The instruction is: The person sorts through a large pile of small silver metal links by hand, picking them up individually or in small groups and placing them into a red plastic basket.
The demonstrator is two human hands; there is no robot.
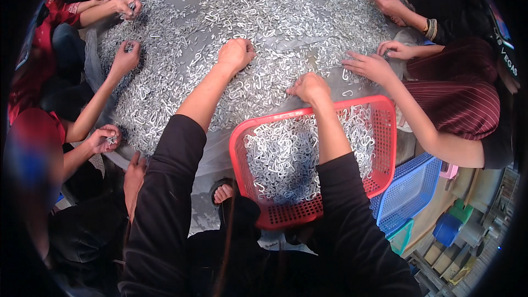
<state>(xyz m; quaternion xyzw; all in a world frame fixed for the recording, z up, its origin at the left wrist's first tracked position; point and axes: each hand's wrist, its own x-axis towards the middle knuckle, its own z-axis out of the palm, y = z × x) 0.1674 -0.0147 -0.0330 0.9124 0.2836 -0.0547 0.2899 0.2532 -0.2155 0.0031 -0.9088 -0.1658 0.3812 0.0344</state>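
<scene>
Small silver metal pieces, many of them hook-shaped, are spread thickly over a grey sheet. My left hand rests on this spread with its fingers curled in; what they hold, if anything, is hidden. Closer to me, my right hand is at the near edge of the pieces, thumb and fingers pinched together around something too small to make out. Under my right forearm stands a red plastic basket with perforated sides. Silver S-shaped hooks fill much of it.
Co-workers' hands reach in along both sides, such as a hand just right of mine and a hand at the left. A blue basket and a green basket stand behind the red one. A sandalled foot shows below.
</scene>
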